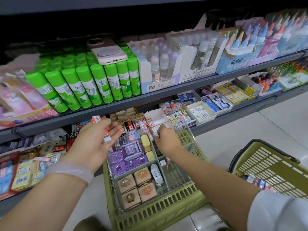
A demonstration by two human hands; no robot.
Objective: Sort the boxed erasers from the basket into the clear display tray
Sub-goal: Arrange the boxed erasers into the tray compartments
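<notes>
My right hand [164, 136] pinches a small white eraser [156, 133] over the tray [189, 129]; left compartments full, right ones nearly bare.

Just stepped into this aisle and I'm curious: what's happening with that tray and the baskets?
A person is stocking a clear display tray that sits on top of a green basket. The left hand holds a couple of small boxed erasers above the tray, while the right hand reaches into a right-hand compartment. Purple and tan boxed erasers already fill the left compartments. A second basket stands to the right.
</notes>
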